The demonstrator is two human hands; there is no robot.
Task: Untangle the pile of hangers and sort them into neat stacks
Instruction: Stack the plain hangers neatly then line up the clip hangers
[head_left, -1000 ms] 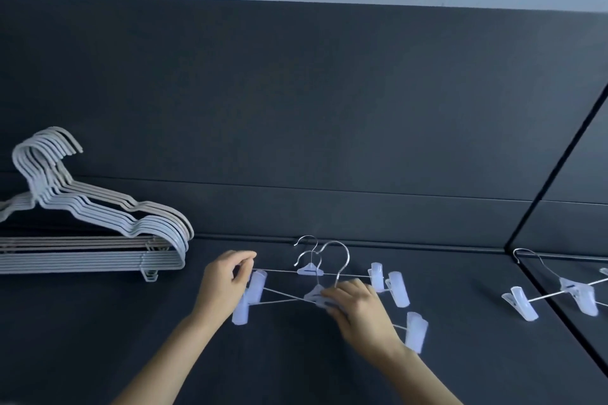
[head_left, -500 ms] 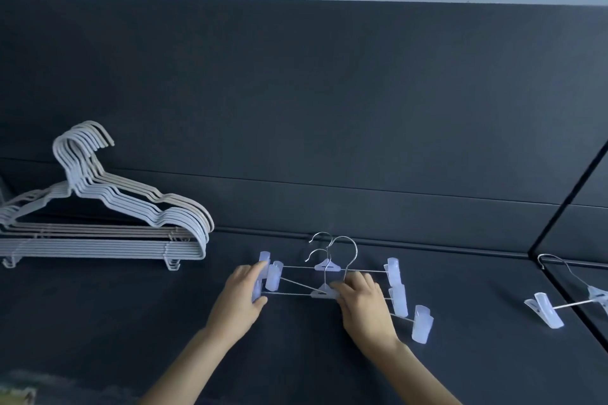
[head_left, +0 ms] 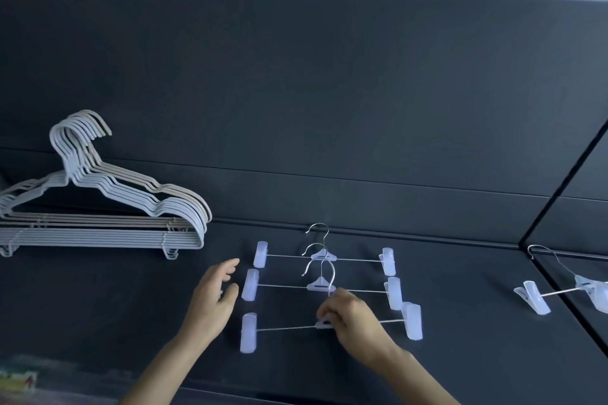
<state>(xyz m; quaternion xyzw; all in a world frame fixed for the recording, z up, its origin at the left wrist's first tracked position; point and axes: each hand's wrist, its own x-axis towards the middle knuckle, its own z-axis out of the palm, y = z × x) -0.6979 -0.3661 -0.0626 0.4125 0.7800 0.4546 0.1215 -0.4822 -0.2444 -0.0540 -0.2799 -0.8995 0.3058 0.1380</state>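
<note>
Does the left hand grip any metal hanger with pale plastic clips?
No; the left hand hovers open beside the metal hangers with pale plastic clips, gripping nothing.

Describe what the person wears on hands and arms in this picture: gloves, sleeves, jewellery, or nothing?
The left hand and right hand are bare: no gloves, no rings showing. The left forearm and right forearm are bare too: no sleeve, watch or bracelet in view down to the picture's edge.
</note>
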